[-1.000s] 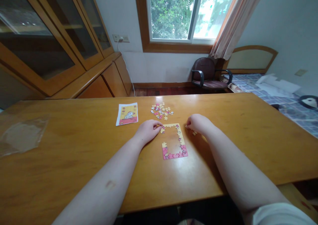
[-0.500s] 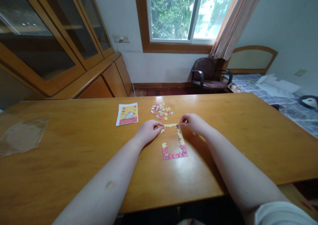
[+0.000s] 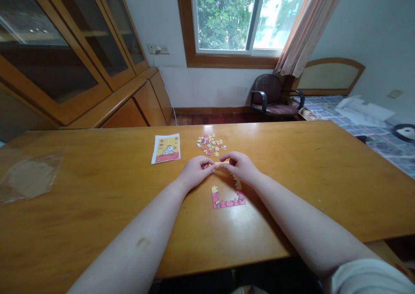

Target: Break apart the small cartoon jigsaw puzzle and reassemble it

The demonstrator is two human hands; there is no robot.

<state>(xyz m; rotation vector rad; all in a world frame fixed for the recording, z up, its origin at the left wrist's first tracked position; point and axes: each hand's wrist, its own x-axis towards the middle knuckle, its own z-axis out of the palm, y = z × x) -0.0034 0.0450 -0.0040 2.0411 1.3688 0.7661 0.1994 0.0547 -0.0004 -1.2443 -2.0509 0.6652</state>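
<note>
A jigsaw puzzle border (image 3: 228, 203) lies on the table, pink along the near side and yellow along the far side. A gap shows in its left side, and its middle is open. My left hand (image 3: 197, 171) is closed at the far left corner, fingertips pinched on a puzzle piece there. Over the far edge sits my right hand (image 3: 240, 166), its thumb and index finger on either side of the yellow strip. This hand covers the far right corner. Just beyond both hands is a pile of loose puzzle pieces (image 3: 210, 145), pink, yellow and white.
A picture card (image 3: 166, 148) with a white animal lies left of the pile. A clear plastic bag (image 3: 30, 177) rests at the table's left end. Beyond the wooden table (image 3: 116, 164) stand an office chair (image 3: 269, 96) and a bed. Glass-fronted cabinets line the left wall.
My right hand has moved left from the border's far right corner onto its far edge, close to my left hand. My left hand stays at the far left corner.
</note>
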